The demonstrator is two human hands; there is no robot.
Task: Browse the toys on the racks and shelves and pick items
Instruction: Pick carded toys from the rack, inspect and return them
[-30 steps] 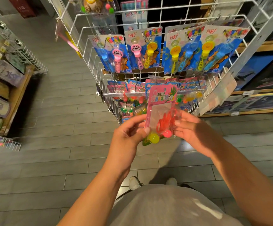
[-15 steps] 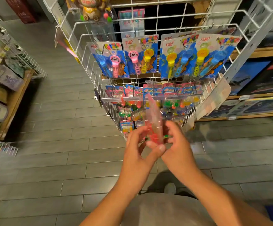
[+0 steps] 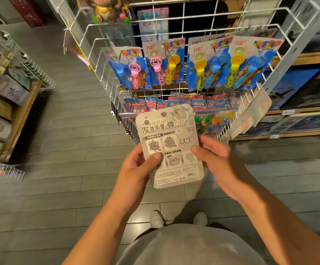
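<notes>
Head view: my left hand (image 3: 136, 169) pinches the card (image 3: 169, 145) at its lower left edge, thumb on its face, fingers curled behind. The card's grey printed back faces me, just below the rack (image 3: 174, 88), with "不粘手" legible and a barcode at the bottom. My right hand (image 3: 215, 157) clamps the right edge likewise. Bubble wands (image 3: 203, 64) hang above, marked "方彩". I judge I'm inspecting this pick; next comes keeping it or rehanging it.
</notes>
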